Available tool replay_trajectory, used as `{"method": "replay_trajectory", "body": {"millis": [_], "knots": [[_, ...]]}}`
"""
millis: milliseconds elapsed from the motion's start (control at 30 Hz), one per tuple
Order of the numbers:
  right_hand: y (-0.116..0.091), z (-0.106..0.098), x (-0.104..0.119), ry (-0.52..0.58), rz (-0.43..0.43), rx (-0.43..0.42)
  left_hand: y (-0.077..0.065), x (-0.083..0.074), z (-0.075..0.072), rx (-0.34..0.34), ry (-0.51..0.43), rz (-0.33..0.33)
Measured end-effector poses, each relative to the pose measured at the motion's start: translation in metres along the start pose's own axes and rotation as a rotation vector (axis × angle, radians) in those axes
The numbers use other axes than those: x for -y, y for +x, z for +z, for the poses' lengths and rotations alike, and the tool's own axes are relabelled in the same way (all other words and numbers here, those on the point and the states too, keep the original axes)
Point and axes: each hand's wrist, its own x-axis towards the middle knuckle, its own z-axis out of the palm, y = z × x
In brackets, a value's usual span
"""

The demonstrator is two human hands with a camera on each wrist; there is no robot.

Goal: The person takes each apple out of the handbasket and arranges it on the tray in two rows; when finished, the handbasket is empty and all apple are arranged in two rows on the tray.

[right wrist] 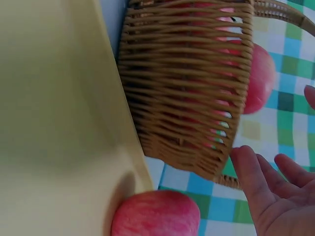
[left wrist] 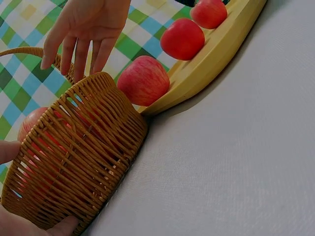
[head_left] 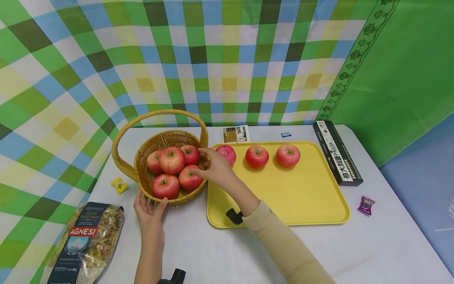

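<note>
A wicker basket (head_left: 184, 200) with a tall arched handle holds several red apples (head_left: 172, 160). My left hand (head_left: 150, 221) holds the basket's near side, its thumb at the rim and its fingers low on the outer wall. At the right rim is my right hand (head_left: 220, 167), fingers spread with nothing between them. In the head view its thumb overlaps an apple (head_left: 189, 179) in the basket; whether they touch I cannot tell. Three apples stand in a row on the yellow tray (head_left: 283, 197): one (head_left: 227, 154) partly behind my right hand, then a second (head_left: 257, 157) and a third (head_left: 288, 156).
A pasta bag (head_left: 83, 240) lies at the left, and a yellow-wrapped candy (head_left: 119, 184) beside the basket. Right of the tray are a black pasta box (head_left: 337, 154) and a purple candy (head_left: 365, 205). Behind it lie a printed packet (head_left: 235, 134) and a small blue packet (head_left: 285, 134).
</note>
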Motion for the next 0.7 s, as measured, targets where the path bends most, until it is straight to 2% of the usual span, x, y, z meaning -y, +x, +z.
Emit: {"method": "replay_trajectory", "body": {"millis": [200, 367, 533, 700], "knots": [[0.015, 0.017, 0.004, -0.021, -0.034, -0.018, 0.001, 0.000, -0.002, -0.006, 0.001, 0.010], [0.025, 0.031, 0.010, -0.070, -0.019, -0.011, 0.002, 0.002, -0.002, -0.002, -0.004, 0.007], [0.033, 0.040, 0.016, -0.164, 0.010, -0.008, 0.002, 0.003, -0.002, 0.005, -0.007, 0.007], [0.040, 0.048, 0.016, -0.196, 0.007, 0.004, 0.002, 0.003, -0.002, 0.003, 0.002, 0.005]]}}
